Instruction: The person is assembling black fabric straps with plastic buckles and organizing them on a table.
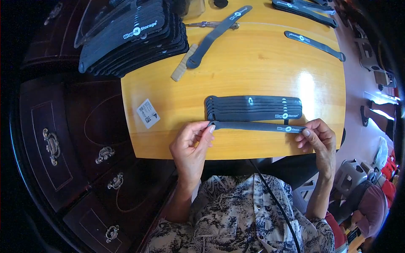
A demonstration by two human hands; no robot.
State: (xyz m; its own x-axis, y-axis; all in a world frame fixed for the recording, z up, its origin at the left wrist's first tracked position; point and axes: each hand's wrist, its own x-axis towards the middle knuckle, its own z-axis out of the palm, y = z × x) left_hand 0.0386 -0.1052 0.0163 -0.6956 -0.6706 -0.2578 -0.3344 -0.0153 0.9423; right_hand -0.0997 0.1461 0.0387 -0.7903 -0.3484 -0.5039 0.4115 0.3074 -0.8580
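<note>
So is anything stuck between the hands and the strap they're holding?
Nothing that I can see. The left hand pinches one end of the strap and the right hand the other; the row of straps lies just beyond it, not in between.

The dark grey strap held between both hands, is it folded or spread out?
Spread out lengthwise: the long, dark grey strap runs nearly straight from the left hand to the right hand, with no fold visible.
</note>
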